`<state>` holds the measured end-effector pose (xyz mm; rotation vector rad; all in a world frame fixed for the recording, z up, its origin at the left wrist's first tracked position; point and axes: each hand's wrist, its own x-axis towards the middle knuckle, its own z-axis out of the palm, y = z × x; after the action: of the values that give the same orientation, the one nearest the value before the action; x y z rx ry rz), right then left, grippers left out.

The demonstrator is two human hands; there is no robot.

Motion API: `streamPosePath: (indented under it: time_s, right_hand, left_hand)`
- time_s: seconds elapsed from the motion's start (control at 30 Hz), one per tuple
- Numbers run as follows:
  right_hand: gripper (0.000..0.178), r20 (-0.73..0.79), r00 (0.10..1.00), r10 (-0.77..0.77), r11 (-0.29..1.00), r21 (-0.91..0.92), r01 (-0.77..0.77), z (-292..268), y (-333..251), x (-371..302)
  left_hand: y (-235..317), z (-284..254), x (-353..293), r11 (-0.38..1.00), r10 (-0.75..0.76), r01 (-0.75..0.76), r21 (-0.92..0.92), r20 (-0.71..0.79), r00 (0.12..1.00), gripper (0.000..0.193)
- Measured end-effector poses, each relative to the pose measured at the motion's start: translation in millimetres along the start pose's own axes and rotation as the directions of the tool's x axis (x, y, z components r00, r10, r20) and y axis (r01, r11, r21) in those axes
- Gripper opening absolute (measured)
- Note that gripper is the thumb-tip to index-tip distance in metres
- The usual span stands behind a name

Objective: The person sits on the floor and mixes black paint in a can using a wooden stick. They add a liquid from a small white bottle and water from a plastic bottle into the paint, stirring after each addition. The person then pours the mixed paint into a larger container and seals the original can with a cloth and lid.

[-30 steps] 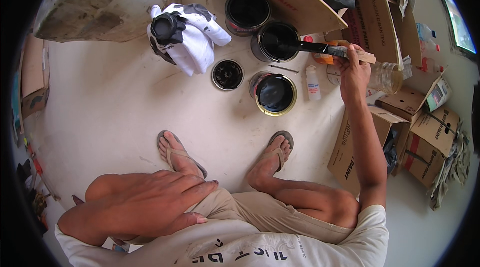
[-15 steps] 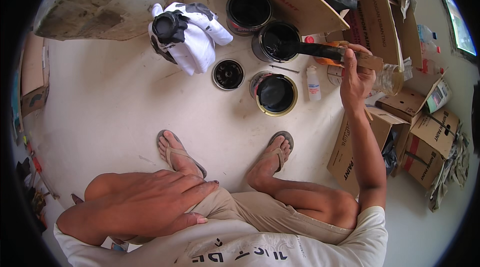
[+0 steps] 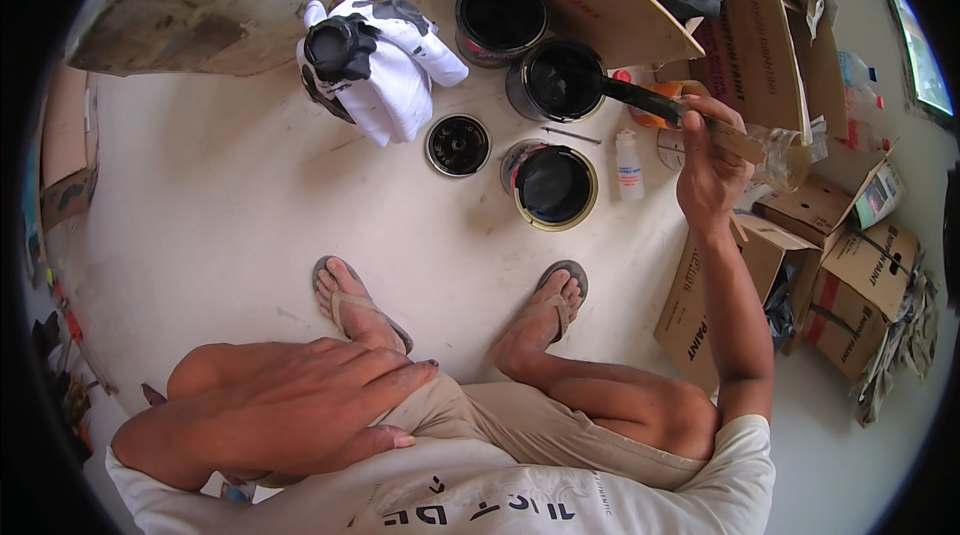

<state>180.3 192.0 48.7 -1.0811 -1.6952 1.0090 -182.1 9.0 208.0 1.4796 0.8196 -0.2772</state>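
My right hand (image 3: 715,167) grips the bare end of a flat wooden stirring stick (image 3: 648,103), whose other part is coated black. The stick slants down to the left into a can of black paint (image 3: 516,103); its tip is lost in the dark paint. My left hand (image 3: 320,397) lies flat over my left knee, fingers stretched out, holding nothing. A second open can of black paint (image 3: 566,226) with a yellowish rim stands nearer to me, and another dark can (image 3: 490,59) stands farther back. A round black lid (image 3: 458,146) lies beside them.
A white cloth bundle (image 3: 400,90) with a black top stands left of the cans. A small white bottle (image 3: 629,167) and a thin metal rod (image 3: 572,135) are to their right. Cardboard boxes (image 3: 850,295) and a clear jar (image 3: 782,160) line the right side.
The stick has swung from nearly level to a steeper slant, its black end still at the same can. My right hand has shifted slightly. My left hand stays put.
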Motion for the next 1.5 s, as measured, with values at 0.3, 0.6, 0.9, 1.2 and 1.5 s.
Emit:
streamPosePath:
  time_s: [0.3,0.6,0.9,1.2,1.5]
  right_hand:
    - [0.023,0.523,0.839,-0.152,0.886,-0.305,0.35,3,-24,7]
    - [0.017,0.248,0.965,-0.083,0.988,-0.104,0.111,-19,-25,10]
    - [0.032,-0.185,0.839,0.511,0.858,0.166,-0.486,-13,13,0]
    - [0.032,-0.178,0.796,0.579,0.808,0.256,-0.531,-26,29,4]
    - [0.029,-0.106,0.725,0.681,0.712,0.33,-0.62,-51,26,9]
  left_hand:
    - [0,0,0,1.0,-0.026,0.026,-0.001,0.014,1.0,0.067]
    - [-1,1,-2,1.0,-0.009,0.009,-0.012,-0.006,1.0,0.067]
    - [-1,3,-2,1.0,0.009,-0.009,0.005,-0.027,1.0,0.067]
    - [1,2,-1,1.0,-0.007,0.007,-0.01,-0.017,1.0,0.067]
    - [0,0,0,1.0,-0.012,0.012,-0.013,0.002,1.0,0.067]
